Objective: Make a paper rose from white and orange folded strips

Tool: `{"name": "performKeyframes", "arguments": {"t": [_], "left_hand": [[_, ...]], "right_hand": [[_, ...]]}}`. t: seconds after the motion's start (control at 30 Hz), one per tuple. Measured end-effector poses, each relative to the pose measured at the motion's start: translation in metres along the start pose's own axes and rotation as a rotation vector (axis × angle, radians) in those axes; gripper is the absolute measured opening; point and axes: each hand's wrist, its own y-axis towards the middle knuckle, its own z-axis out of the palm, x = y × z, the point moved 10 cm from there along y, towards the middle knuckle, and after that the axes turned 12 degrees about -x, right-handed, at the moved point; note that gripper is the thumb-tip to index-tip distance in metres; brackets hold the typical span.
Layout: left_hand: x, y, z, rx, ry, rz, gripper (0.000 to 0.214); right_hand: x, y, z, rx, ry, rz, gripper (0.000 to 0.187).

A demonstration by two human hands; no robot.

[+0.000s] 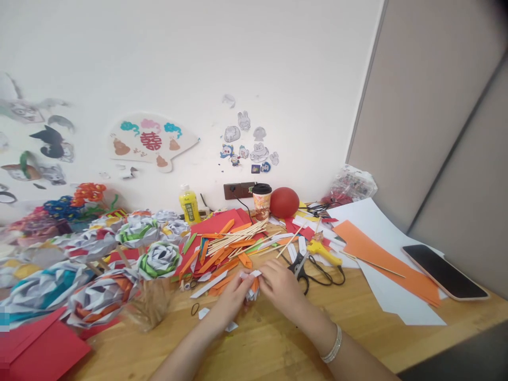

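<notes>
A small folded paper piece [252,292], white with some orange, is held low over the wooden table. My left hand [237,296] grips it from the left with closed fingers. From the right, my right hand [278,283] pinches its upper edge, and the fingertips partly hide it. Behind both hands lies a heap of orange folded paper strips [216,259] and thin wooden sticks [238,238]. Black-handled scissors [300,270] rest just beyond my right hand. White paper scraps [204,313] lie by my left wrist.
Finished paper flowers [99,296] crowd the left, some on sticks in a clear cup [148,312]. A yellow glue gun [325,254] with a cord, white sheets [381,286] and a phone [444,270] lie right. A yellow bottle [189,205], paper cup [262,203] and red balloon [284,203] stand behind.
</notes>
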Motion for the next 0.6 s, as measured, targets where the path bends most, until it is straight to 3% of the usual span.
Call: {"name": "performKeyframes", "arguments": {"t": [0.2,0.47,0.6], "left_hand": [[0.003,0.001,0.003,0.033,0.004,0.006,0.027],[0.010,-0.003,0.013,0.090,-0.167,-0.082,0.033],[0.009,-0.002,0.007,0.040,-0.191,-0.081,0.031]], "right_hand": [[-0.005,-0.001,0.004,0.011,0.036,0.001,0.015],[0.013,-0.005,0.003,-0.104,-0.186,-0.203,0.032],[0.004,-0.002,-0.002,-0.091,-0.081,-0.083,0.020]]}}
